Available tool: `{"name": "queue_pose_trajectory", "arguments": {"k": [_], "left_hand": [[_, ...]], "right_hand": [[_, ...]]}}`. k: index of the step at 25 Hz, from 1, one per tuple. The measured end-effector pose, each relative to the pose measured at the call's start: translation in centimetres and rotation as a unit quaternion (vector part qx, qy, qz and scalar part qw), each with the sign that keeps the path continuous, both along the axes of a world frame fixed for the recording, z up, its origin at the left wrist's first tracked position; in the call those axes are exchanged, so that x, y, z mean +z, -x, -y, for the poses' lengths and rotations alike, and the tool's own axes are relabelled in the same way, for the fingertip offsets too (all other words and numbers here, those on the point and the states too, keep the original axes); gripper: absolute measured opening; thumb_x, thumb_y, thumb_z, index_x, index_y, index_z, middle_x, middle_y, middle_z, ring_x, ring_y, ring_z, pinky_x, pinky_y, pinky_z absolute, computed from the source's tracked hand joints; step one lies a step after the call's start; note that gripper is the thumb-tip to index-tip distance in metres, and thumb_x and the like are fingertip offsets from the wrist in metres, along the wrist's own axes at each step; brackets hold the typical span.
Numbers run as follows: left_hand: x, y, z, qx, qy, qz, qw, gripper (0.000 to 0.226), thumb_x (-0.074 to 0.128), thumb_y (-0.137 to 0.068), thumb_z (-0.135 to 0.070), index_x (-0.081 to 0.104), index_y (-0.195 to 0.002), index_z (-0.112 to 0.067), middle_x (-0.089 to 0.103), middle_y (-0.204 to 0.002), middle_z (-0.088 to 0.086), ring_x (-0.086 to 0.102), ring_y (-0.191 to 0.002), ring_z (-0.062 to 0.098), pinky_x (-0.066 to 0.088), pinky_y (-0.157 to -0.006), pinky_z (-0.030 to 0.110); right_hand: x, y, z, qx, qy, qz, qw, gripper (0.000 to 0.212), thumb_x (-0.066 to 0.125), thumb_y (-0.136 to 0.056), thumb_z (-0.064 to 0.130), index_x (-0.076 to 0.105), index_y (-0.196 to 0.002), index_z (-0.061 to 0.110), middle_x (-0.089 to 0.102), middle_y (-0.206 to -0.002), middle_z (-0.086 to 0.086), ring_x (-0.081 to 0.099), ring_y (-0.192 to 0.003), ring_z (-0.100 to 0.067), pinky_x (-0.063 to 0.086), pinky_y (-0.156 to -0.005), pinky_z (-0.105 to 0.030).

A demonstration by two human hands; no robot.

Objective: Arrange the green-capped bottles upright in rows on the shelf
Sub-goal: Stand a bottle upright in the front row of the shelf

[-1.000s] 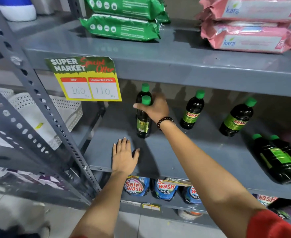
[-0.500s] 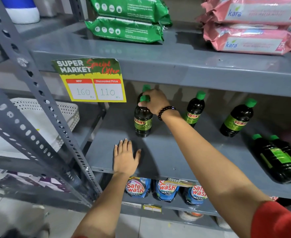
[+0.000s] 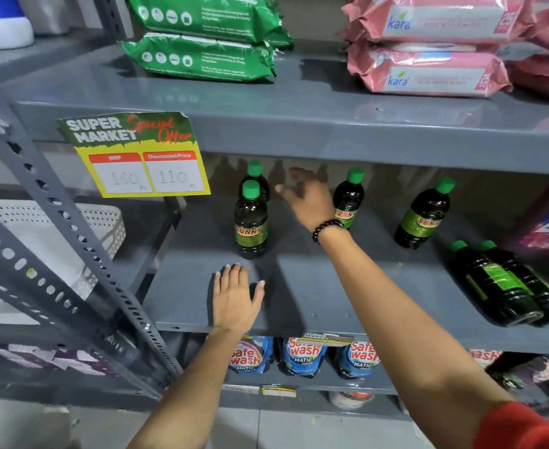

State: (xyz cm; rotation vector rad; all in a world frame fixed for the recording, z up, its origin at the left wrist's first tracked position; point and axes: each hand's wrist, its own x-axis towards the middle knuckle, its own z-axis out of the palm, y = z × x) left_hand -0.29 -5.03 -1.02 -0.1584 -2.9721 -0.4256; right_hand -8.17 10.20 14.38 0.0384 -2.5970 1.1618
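On the grey middle shelf (image 3: 315, 296) stand dark green-capped bottles. One front bottle (image 3: 250, 222) stands upright with a second bottle (image 3: 256, 176) right behind it. To the right a third bottle (image 3: 349, 197) stands partly behind my wrist, and a fourth bottle (image 3: 423, 213) leans slightly. Two bottles (image 3: 506, 283) lie on their sides at the far right. My right hand (image 3: 308, 199) hovers open between the left pair and the third bottle, holding nothing. My left hand (image 3: 236, 298) rests flat on the shelf's front edge, fingers spread.
A yellow price tag (image 3: 137, 153) hangs from the upper shelf. Green packs (image 3: 202, 56) and pink packs (image 3: 428, 69) lie above. Blue detergent pouches (image 3: 302, 354) fill the shelf below. A perforated upright (image 3: 72, 228) slants at left, with a white basket (image 3: 105, 222) behind.
My right hand has let go of the front left bottle and moved right, fingers spread. The bottle now stands alone, upright. My left hand has stayed in place.
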Motion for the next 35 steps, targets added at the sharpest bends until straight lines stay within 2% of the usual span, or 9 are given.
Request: {"name": "queue_pose_trajectory", "arguments": {"k": [4, 9, 14, 19, 22, 24, 27, 30, 35], "left_hand": [[0.2, 0.6, -6.4, -0.082, -0.052, -0.002, 0.995, 0.064, 0.030, -0.084, -0.046, 0.057, -0.115, 0.002, 0.063, -0.119, 0.022, 0.053, -0.116, 0.038, 0.038, -0.102, 0.051], [-1.1, 1.4, -10.9, -0.130, -0.012, 0.010, 0.991, 0.067, 0.029, -0.082, -0.048, 0.059, -0.111, 0.005, 0.064, -0.115, 0.026, 0.056, -0.112, 0.041, 0.042, -0.097, 0.055], [-1.4, 1.7, -11.3, -0.123, -0.005, -0.009, 0.992, 0.066, 0.029, -0.082, -0.046, 0.060, -0.108, 0.006, 0.064, -0.112, 0.027, 0.056, -0.110, 0.041, 0.043, -0.096, 0.054], [-1.3, 1.7, -11.3, -0.118, -0.005, -0.002, 0.993, 0.066, 0.028, -0.083, -0.047, 0.059, -0.111, 0.005, 0.064, -0.115, 0.025, 0.055, -0.112, 0.040, 0.041, -0.098, 0.053], [-1.2, 1.6, -11.2, -0.116, -0.006, 0.003, 0.993, 0.066, 0.028, -0.083, -0.046, 0.059, -0.111, 0.004, 0.064, -0.116, 0.024, 0.056, -0.112, 0.039, 0.041, -0.098, 0.053], [-1.2, 1.6, -11.3, -0.114, -0.009, 0.001, 0.993, 0.066, 0.027, -0.083, -0.046, 0.059, -0.112, 0.004, 0.063, -0.117, 0.024, 0.055, -0.113, 0.039, 0.041, -0.098, 0.053], [-1.4, 1.6, -11.2, -0.116, -0.011, 0.000, 0.993, 0.067, 0.025, -0.083, -0.047, 0.057, -0.115, 0.003, 0.061, -0.120, 0.023, 0.052, -0.117, 0.039, 0.038, -0.101, 0.053], [-1.3, 1.6, -11.2, -0.113, -0.009, 0.001, 0.994, 0.068, 0.024, -0.083, -0.048, 0.056, -0.117, 0.002, 0.060, -0.123, 0.022, 0.051, -0.119, 0.038, 0.036, -0.102, 0.052], [-1.2, 1.6, -11.2, -0.115, -0.011, 0.001, 0.993, 0.066, 0.025, -0.083, -0.046, 0.057, -0.116, 0.001, 0.061, -0.122, 0.022, 0.052, -0.118, 0.037, 0.038, -0.102, 0.052]], "right_hand": [[-4.2, -3.3, -9.9, -0.225, -0.051, -0.034, 0.972, 0.030, 0.054, -0.089, 0.021, 0.061, -0.115, 0.007, 0.063, -0.115, -0.019, 0.057, -0.109, -0.036, 0.047, -0.085, -0.039], [-8.7, -9.2, -22.0, -0.408, -0.220, 0.159, 0.871, 0.050, 0.053, -0.089, 0.019, 0.040, -0.134, 0.002, 0.045, -0.136, -0.022, 0.039, -0.129, -0.038, 0.034, -0.104, -0.048], [-11.7, -11.8, -28.8, -0.452, -0.258, 0.222, 0.825, 0.042, 0.025, -0.099, 0.003, 0.029, -0.140, -0.006, 0.034, -0.144, -0.031, 0.030, -0.135, -0.043, 0.020, -0.113, -0.054], [-11.2, -10.9, -29.5, -0.451, -0.299, 0.258, 0.800, 0.043, 0.045, -0.094, 0.008, 0.036, -0.134, -0.005, 0.043, -0.135, -0.024, 0.040, -0.124, -0.040, 0.035, -0.103, -0.049], [-10.1, -10.2, -28.1, -0.478, -0.176, 0.282, 0.813, 0.059, 0.070, -0.076, 0.033, 0.051, -0.123, 0.003, 0.045, -0.131, -0.018, 0.040, -0.125, -0.036, 0.034, -0.105, -0.046], [-9.7, -9.9, -26.7, -0.487, 0.022, 0.235, 0.841, 0.070, 0.075, -0.058, 0.043, 0.058, -0.114, 0.004, 0.055, -0.119, -0.017, 0.052, -0.115, -0.035, 0.044, -0.099, -0.043], [-9.5, -10.2, -23.7, -0.326, 0.342, 0.061, 0.879, 0.042, 0.070, -0.053, 0.015, 0.061, -0.093, 0.007, 0.064, -0.082, -0.006, 0.063, -0.077, -0.019, 0.053, -0.069, -0.028], [-8.7, -9.0, -20.2, -0.158, 0.384, 0.047, 0.909, 0.048, 0.065, -0.057, -0.018, 0.057, -0.094, 0.010, 0.064, -0.086, -0.002, 0.068, -0.066, 0.001, 0.056, -0.065, -0.015], [-8.8, -5.1, -14.8, -0.092, 0.264, 0.128, 0.952, 0.078, 0.074, -0.049, 0.003, 0.050, -0.124, 0.005, 0.065, -0.120, -0.019, 0.062, -0.111, -0.034, 0.049, -0.099, -0.047]]}}
